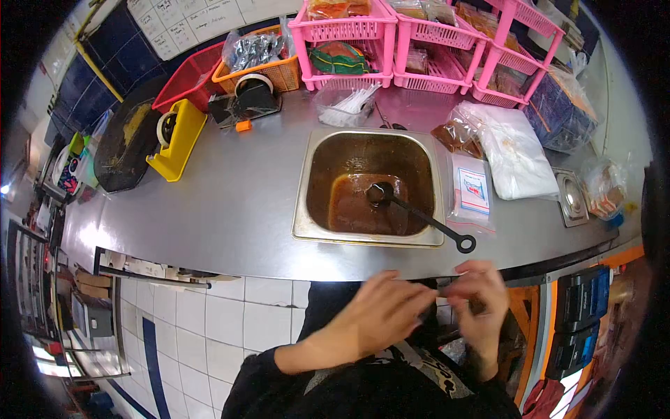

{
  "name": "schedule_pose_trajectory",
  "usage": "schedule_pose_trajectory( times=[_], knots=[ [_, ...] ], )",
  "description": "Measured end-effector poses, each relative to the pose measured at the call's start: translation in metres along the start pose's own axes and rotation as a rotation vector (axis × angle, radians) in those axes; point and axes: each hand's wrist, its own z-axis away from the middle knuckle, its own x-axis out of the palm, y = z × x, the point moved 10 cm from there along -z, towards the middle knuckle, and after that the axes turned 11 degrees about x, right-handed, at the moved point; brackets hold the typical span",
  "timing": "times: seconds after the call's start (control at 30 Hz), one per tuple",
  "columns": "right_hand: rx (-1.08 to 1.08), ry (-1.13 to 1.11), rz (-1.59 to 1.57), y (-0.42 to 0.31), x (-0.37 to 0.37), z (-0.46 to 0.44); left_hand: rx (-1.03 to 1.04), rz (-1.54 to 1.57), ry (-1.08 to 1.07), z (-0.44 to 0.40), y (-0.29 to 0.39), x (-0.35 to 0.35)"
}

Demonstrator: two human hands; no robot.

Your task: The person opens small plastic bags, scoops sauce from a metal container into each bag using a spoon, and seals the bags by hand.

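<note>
Both my hands are in front of the counter's near edge, close together and blurred by motion. My left hand (387, 311) has its fingers bent toward the right one; what they hold, if anything, cannot be made out. My right hand (478, 300) is curled, thumb and fingers near each other, and a small pale bit shows between the two hands. Beyond them a steel pan (300, 223) holds brown sauce (349, 213). A black ladle (426, 218) rests in it, handle over the right front rim. Right of the pan lie clear plastic bags (472, 188) with a printed label.
On the steel counter (209, 209) stand a yellow tape dispenser (183, 143), a black dispenser (257, 98), a clear tub (342, 112) of white sticks, pink racks (349, 31), a bag of brown sauce (457, 136), white plastic bags (516, 153) and a steel lid (574, 199).
</note>
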Motion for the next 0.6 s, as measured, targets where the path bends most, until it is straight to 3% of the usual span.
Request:
schedule_pose_trajectory(
  times=[0.03, 0.1, 0.17, 0.23, 0.33, 0.4, 0.47, 0.53, 0.6],
  knots=[
    [-0.001, -0.002, -0.003, -0.001, 0.001, -0.005, -0.088, 0.141, 0.041, 0.007, -0.007, -0.019],
    [0.161, 0.316, -0.447, 0.014, -0.028, -0.015, -0.426, 0.372, 0.180, 0.040, -0.031, -0.058],
    [0.115, 0.323, -0.460, 0.001, -0.026, -0.034, -0.433, 0.438, 0.631, 0.083, -0.056, -0.102],
    [0.079, 0.283, -0.418, -0.008, -0.018, -0.046, -0.548, 0.410, 0.700, 0.110, -0.089, -0.137],
    [-0.073, 0.253, -0.269, -0.018, -0.012, -0.062, -0.556, 0.628, 0.589, 0.091, -0.143, -0.156],
    [-0.044, 0.293, -0.233, -0.019, -0.014, -0.067, -0.552, 0.697, 0.510, 0.070, -0.176, -0.159],
    [-0.008, 0.339, -0.191, -0.021, -0.018, -0.070, -0.710, 0.838, 0.185, 0.056, -0.198, -0.121],
    [0.118, 0.401, -0.358, -0.008, -0.024, -0.071, -0.751, 0.861, 0.196, 0.044, -0.196, -0.109],
    [0.072, 0.393, -0.336, -0.008, -0.029, -0.071, -0.783, 0.805, 0.208, 0.043, -0.197, -0.106]
  ],
)
